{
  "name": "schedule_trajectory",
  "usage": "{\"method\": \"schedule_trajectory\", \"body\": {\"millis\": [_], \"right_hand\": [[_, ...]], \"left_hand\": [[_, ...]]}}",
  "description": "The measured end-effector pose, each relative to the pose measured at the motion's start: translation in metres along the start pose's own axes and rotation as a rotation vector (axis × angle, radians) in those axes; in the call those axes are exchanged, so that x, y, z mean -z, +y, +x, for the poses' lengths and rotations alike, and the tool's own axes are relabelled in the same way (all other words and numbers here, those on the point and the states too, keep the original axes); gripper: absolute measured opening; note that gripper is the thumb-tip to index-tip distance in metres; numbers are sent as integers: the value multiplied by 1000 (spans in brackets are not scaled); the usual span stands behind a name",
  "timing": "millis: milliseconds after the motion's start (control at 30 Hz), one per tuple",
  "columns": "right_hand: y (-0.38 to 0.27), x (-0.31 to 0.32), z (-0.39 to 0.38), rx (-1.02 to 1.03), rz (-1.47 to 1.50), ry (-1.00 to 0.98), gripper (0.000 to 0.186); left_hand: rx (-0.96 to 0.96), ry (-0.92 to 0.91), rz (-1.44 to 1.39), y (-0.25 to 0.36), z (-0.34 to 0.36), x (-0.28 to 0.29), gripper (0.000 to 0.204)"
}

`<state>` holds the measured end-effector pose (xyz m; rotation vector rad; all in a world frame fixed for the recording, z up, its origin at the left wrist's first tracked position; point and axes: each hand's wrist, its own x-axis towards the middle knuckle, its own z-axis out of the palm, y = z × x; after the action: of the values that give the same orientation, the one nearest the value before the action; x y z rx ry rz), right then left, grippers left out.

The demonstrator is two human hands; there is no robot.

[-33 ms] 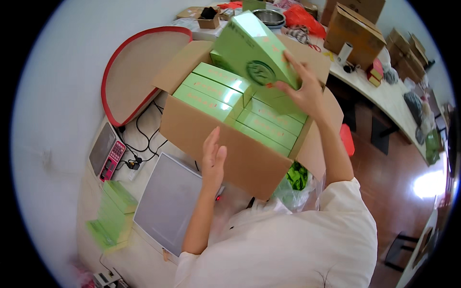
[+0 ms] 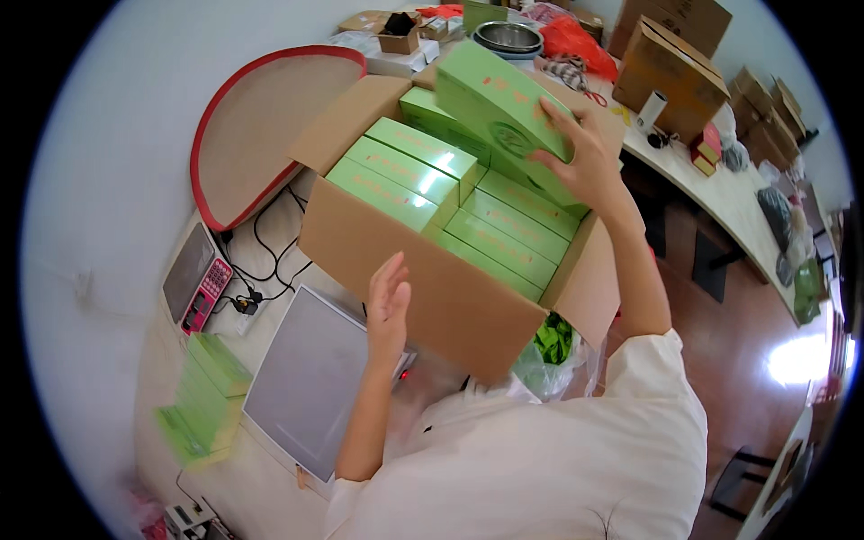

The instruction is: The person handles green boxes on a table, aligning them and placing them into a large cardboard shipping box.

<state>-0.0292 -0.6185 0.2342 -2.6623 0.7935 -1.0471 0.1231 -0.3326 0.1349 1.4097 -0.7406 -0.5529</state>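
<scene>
My right hand (image 2: pixel 587 155) grips one end of a long light-green box (image 2: pixel 495 94), thumb on one side and fingers on the other. That box is tilted over the far right part of an open brown carton (image 2: pixel 414 279), its lower part among the boxes there. Inside the carton, several matching green boxes (image 2: pixel 409 166) sit in rows, their tops below or near the rim. By the carton's near left side, my left hand (image 2: pixel 389 301) is raised with fingers stretched, holding nothing. Whether the gripped box touches the ones below cannot be made out.
Left of the carton lie a grey flat panel (image 2: pixel 306 387), a pink-keyed scale (image 2: pixel 205 292), black cables (image 2: pixel 270 256) and more green boxes (image 2: pixel 207 396). A red-rimmed cover (image 2: pixel 270 135) leans behind. A clear bag with green contents (image 2: pixel 553 346) hangs near the carton's right corner.
My right hand has lowered the green box toward the carton's far right part, and the box has levelled somewhat. My left hand stays open, a little lower in view.
</scene>
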Motion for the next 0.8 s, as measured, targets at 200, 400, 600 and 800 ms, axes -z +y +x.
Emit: {"method": "schedule_trajectory", "body": {"millis": [200,400,600,800], "right_hand": [[54,-39,20,-40,-217,-271,64],[78,-109,45,-48,-101,-331,61],[85,-229,75,96,-147,-327,53],[78,-345,115,318,199,84,21]], "left_hand": [[259,158,-4,-36,-34,50,31],[478,410,-71,-71,-96,78,28],[547,476,-101,-74,-105,77,32],[542,648,-161,-71,-133,88,27]]}}
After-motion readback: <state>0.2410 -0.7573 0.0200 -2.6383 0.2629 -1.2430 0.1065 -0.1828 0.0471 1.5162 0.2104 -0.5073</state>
